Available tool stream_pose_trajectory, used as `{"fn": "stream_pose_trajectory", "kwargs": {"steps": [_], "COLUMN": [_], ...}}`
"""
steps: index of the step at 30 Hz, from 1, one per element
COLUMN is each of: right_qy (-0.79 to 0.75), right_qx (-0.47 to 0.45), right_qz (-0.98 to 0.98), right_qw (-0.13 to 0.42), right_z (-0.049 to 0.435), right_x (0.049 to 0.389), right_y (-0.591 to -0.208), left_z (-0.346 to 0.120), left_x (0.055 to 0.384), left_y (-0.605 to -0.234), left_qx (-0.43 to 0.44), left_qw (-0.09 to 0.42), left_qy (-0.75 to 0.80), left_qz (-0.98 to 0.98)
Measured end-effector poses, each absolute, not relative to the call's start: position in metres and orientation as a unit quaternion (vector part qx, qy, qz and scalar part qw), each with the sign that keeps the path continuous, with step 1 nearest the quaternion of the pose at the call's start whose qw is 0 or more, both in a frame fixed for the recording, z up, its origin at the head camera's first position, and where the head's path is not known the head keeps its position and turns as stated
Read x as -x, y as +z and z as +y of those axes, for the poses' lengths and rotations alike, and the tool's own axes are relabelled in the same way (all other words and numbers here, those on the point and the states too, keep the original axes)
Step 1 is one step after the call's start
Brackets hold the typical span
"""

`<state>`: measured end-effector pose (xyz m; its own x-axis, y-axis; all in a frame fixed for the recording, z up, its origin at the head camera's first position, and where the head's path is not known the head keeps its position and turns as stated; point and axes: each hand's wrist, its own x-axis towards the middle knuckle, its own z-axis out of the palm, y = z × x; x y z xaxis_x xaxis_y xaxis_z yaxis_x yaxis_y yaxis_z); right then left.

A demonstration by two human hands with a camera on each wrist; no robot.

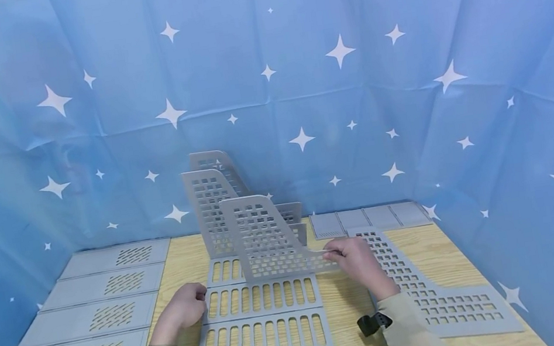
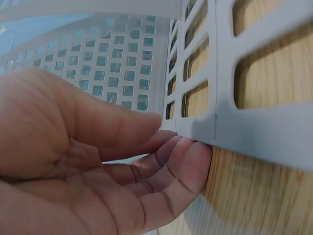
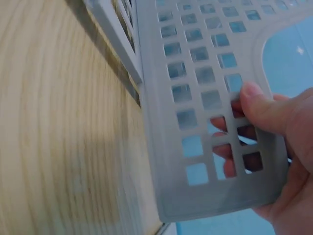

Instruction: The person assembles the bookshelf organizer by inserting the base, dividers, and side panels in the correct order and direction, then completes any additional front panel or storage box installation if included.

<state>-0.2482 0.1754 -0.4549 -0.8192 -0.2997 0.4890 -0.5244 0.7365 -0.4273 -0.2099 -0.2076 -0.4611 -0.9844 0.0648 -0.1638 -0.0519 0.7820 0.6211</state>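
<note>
In the head view a grey perforated side panel (image 1: 264, 234) of a file rack stands upright across a flat slotted base panel (image 1: 265, 316). My right hand (image 1: 355, 259) grips the low front end of that side panel; the right wrist view shows the thumb on the near face and fingers behind the square holes. At the left edge of the base panel, my left hand (image 1: 184, 307) has its fingers curled in. Up close, its fingertips (image 2: 193, 161) are right against the slotted edge, with the thumb just above. Two more upright panels (image 1: 209, 206) stand behind.
Several flat grey panels (image 1: 105, 315) with diagonal slots lie in a column at the left. A loose perforated side panel (image 1: 449, 302) lies flat at the right. Smaller plain plates (image 1: 368, 219) sit at the back right, before a blue star-patterned curtain (image 1: 264, 80).
</note>
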Motion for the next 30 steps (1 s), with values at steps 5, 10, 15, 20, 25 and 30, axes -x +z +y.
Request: {"fn": "stream_pose_trajectory", "kwargs": {"steps": [5,10,15,20,25,30], "right_qy": [0.298,0.304,0.266,0.285,0.317,0.336], "right_qx": [-0.223,-0.194,-0.168,-0.176,-0.176,-0.168], "right_qz": [-0.908,-0.93,-0.949,-0.942,-0.93,-0.924], "right_qw": [0.191,0.073,0.037,0.033,0.053,0.069], "right_z": [0.173,0.188,0.214,0.223,0.223,0.22], "right_x": [0.25,0.248,0.243,0.246,0.249,0.251], "right_y": [-0.456,-0.448,-0.437,-0.44,-0.449,-0.454], "left_z": [-0.208,-0.209,-0.211,-0.213,-0.215,-0.216], "left_x": [0.21,0.21,0.21,0.21,0.209,0.209], "left_y": [-0.459,-0.46,-0.463,-0.464,-0.466,-0.468], "left_qx": [0.007,0.018,0.018,0.006,0.012,0.015], "left_qw": [0.091,0.098,0.096,0.092,0.1,0.1], "left_qy": [0.322,0.335,0.358,0.384,0.411,0.418], "left_qz": [0.942,0.937,0.928,0.919,0.906,0.903]}}
